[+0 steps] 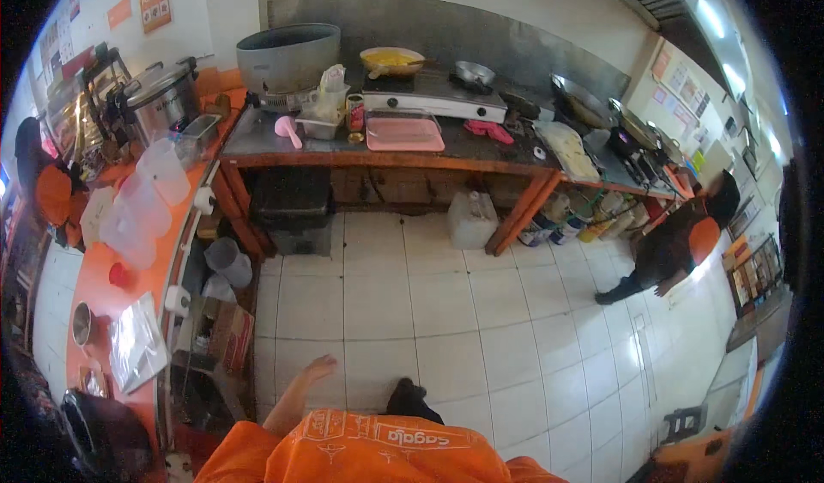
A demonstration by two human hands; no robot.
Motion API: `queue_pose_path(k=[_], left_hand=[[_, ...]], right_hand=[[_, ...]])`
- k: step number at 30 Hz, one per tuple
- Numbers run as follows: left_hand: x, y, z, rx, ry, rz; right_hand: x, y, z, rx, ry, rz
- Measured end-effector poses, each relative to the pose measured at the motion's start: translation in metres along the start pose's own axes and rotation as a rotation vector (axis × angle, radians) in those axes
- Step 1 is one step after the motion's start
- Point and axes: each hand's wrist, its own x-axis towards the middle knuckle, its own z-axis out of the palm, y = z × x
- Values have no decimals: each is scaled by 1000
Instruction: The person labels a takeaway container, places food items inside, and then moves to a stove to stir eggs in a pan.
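Note:
My left hand (318, 368) hangs over the tiled floor with its fingers stretched out and nothing in it. It is beside the orange counter (96, 309), not touching it. My right hand is out of view. Ahead stands a wooden-legged worktable (386, 159). On it are a large grey cooker pot (286, 61), a two-burner gas stove (438, 100), a pan of yellow food (391, 61), a small metal pan (474, 73) and a pink tray (405, 136). A pink ladle (288, 130) and a pink cloth (489, 131) lie near the front edge.
Beneath the table are a black bin (290, 219) and a white jerrycan (473, 219). Clear plastic jugs (138, 206), a metal cup (83, 323) and a pressure cooker (164, 100) stand along the left counter. One person (682, 238) walks at right; another person (51, 187) is at far left.

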Motion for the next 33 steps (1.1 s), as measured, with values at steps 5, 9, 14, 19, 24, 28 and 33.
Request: queue_pose_path(k=[5,9,14,19,24,28,33], left_hand=[[139,132,-95,-357,-32,247],[232,135,-133,-7,164,293],[280,140,-178,-627,94,264],[306,220,-271,-330,388,253],[368,255,-362,-611,563,176],[420,339,-470,-630,624,383],[461,402,-555,-671,666,503]], right_hand=[[108,-33,-99,-5,6,95],[227,-130,-225,-150,121,-136],[363,-356,-386,-318,634,-803],[448,-644,-546,-322,1048,-975],[543,-789,-577,-414,1133,-1086],[601,-835,-603,-748,1032,-910],[589,-834,-596,-961,945,-936]])
